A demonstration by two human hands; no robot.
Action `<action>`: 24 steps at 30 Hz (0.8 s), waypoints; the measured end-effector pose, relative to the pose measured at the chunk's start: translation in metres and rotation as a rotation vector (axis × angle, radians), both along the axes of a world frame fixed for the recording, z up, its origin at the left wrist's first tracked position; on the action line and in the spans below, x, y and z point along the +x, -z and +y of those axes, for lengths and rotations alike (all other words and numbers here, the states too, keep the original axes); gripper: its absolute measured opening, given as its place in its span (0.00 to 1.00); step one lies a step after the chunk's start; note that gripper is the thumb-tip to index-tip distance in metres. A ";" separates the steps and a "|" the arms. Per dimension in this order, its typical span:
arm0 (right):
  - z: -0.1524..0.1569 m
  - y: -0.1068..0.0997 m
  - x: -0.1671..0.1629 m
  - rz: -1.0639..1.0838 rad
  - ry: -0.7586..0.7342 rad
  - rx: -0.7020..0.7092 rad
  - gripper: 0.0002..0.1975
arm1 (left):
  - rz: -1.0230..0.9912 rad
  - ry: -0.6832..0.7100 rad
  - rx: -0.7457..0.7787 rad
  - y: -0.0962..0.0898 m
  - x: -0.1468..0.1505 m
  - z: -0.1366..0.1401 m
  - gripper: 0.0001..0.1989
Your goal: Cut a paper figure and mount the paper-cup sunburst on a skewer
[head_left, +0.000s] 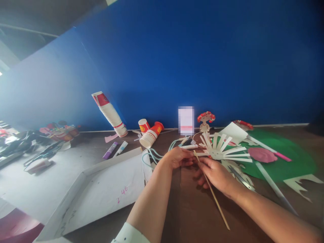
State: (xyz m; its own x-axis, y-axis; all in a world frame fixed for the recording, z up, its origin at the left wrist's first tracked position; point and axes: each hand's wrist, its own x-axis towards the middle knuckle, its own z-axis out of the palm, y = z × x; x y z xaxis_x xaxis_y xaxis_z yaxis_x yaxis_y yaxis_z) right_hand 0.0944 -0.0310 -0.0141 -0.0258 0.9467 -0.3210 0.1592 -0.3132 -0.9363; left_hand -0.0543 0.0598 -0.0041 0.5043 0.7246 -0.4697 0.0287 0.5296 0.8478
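Note:
A paper cup cut into white strips (217, 152) is splayed out in front of my hands. The fingers of my left hand (178, 157) are closed, seemingly pinching one strip of it. My right hand (214, 171) grips a thin wooden stick (215, 199), whose upper end meets the strip by my left fingertips. The stick slants down toward me. My fingers partly hide the pinched strip. Beyond the cup stands a paper doll (205, 123) with curled red-and-white hair. Scissors (240, 177) lie right of my right hand.
A white box lid (101, 199) lies at left. Behind it are a leaning paper cup stack (111, 116), more cups (150, 135) and a purple glue stick (110, 150). Light-blue cable (153, 153) runs beside my left hand. Green paper (291, 158) and a pink-tipped pen (268, 147) are at right.

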 end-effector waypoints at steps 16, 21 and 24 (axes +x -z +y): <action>0.000 -0.006 -0.002 0.036 0.064 -0.009 0.11 | -0.049 -0.010 0.025 0.007 -0.002 -0.001 0.03; -0.002 -0.009 -0.002 0.051 0.076 -0.005 0.11 | -0.067 -0.013 0.041 0.008 -0.002 -0.002 0.01; -0.002 -0.010 -0.002 0.065 0.087 0.002 0.11 | -0.068 -0.016 0.044 0.007 -0.001 -0.003 0.03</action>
